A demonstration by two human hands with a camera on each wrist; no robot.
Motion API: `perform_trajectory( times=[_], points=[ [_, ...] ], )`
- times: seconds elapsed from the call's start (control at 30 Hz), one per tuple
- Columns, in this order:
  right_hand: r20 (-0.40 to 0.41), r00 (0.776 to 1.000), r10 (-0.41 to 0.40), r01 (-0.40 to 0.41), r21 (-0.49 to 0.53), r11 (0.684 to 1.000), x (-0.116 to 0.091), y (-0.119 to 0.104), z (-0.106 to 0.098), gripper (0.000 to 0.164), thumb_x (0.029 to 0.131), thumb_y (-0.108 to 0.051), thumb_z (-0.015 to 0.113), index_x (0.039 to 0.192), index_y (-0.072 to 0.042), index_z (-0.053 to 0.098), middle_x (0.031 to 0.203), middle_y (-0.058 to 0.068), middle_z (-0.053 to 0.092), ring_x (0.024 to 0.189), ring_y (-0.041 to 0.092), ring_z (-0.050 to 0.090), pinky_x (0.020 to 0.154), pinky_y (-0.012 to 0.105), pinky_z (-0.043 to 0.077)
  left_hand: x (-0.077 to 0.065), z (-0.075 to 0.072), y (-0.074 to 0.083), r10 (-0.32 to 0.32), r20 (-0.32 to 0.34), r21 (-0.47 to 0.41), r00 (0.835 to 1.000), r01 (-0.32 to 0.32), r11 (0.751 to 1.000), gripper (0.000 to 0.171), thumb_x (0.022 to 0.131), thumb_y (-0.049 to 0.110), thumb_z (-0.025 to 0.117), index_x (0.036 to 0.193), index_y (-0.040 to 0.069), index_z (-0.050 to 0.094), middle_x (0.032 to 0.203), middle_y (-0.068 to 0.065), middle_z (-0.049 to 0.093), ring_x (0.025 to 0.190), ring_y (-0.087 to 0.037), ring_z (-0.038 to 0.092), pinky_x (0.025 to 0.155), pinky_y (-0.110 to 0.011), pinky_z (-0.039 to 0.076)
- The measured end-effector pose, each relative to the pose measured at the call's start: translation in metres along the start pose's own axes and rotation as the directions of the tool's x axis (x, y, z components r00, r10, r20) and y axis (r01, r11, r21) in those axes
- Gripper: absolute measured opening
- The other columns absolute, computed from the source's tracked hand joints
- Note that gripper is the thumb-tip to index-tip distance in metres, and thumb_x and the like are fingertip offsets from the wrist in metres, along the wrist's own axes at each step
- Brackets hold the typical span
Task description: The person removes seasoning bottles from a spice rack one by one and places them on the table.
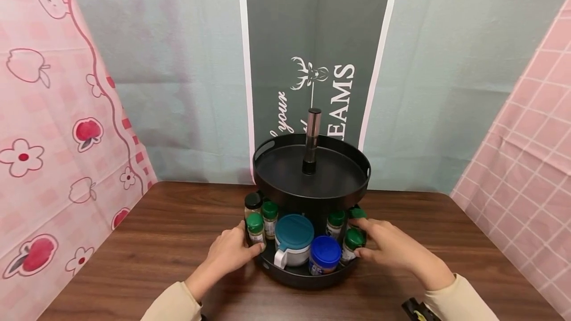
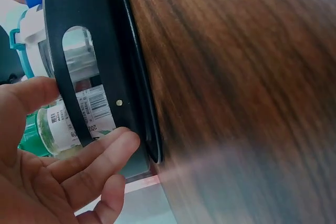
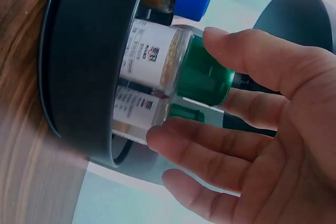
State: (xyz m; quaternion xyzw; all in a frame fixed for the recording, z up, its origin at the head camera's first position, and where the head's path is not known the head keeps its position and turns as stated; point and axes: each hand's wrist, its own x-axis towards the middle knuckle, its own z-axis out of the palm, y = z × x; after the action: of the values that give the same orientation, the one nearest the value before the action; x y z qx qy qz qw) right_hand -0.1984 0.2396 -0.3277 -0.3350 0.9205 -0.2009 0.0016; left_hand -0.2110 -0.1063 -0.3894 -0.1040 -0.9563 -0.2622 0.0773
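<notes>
A black two-tier round tray with a central post stands on the table, its lower tier holding several jars. My left hand touches that tier's left rim, thumb at the edge and fingers extended along the outer wall, close to a green-capped spice jar. On the right, my right hand has thumb and index finger around the green cap of another spice jar; the other fingers extend past a second green-capped jar. A teal-lidded container with a white handle and a blue-lidded jar stand between the hands.
The wooden table extends around the tray. Behind it hangs a grey-green curtain with a deer print. Pink patterned cloths border both sides. A black-capped jar and further green-capped jars stand farther back in the lower tier.
</notes>
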Motion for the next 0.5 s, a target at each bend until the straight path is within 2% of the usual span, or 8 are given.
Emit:
perform_trajectory(
  times=[0.17,0.27,0.37,0.5],
  points=[
    [0.0,1.0,-0.022,0.022,-0.027,0.999,0.009,-0.005,0.003,0.038,0.079,-0.015,0.066,0.113,-0.004,0.056,0.097,0.004,0.061,0.064,0.003,0.05,0.056,0.03,0.047,0.002,0.002,-0.004,-0.014,-0.012,-0.041,1.0,0.013,0.999,0.056,0.071,0.036,0.071,0.113,0.002,0.055,0.077,-0.006,0.064,0.065,-0.02,0.057,0.054,-0.042,0.047],
    [-0.007,1.0,-0.023,0.023,-0.05,0.998,0.012,-0.006,0.004,0.031,0.077,-0.012,0.065,0.106,-0.005,0.058,0.092,0.003,0.061,0.06,0.004,0.047,0.053,0.028,0.044,0.002,0.004,-0.004,-0.019,-0.019,-0.08,1.0,0.018,0.997,0.062,0.07,0.033,0.071,0.115,-0.004,0.05,0.085,-0.012,0.065,0.072,-0.025,0.059,0.061,-0.045,0.049],
    [-0.013,1.0,-0.018,0.017,-0.068,0.998,0.014,-0.006,0.006,0.028,0.076,-0.01,0.065,0.103,-0.006,0.059,0.091,0.003,0.061,0.066,0.007,0.049,0.055,0.03,0.046,0.002,0.005,-0.004,-0.035,-0.003,-0.118,0.999,0.034,0.992,0.063,0.07,0.032,0.071,0.113,-0.009,0.048,0.087,-0.017,0.064,0.076,-0.027,0.059,0.065,-0.046,0.05],
    [-0.009,1.0,-0.016,0.015,-0.067,0.998,0.015,-0.007,0.007,0.028,0.076,-0.01,0.065,0.104,-0.007,0.058,0.094,0.004,0.061,0.069,0.009,0.051,0.058,0.033,0.047,0.001,0.005,-0.003,-0.065,0.018,-0.135,0.998,0.067,0.989,0.06,0.069,0.032,0.071,0.108,-0.008,0.049,0.085,-0.015,0.064,0.075,-0.026,0.058,0.064,-0.045,0.05]
  ],
)
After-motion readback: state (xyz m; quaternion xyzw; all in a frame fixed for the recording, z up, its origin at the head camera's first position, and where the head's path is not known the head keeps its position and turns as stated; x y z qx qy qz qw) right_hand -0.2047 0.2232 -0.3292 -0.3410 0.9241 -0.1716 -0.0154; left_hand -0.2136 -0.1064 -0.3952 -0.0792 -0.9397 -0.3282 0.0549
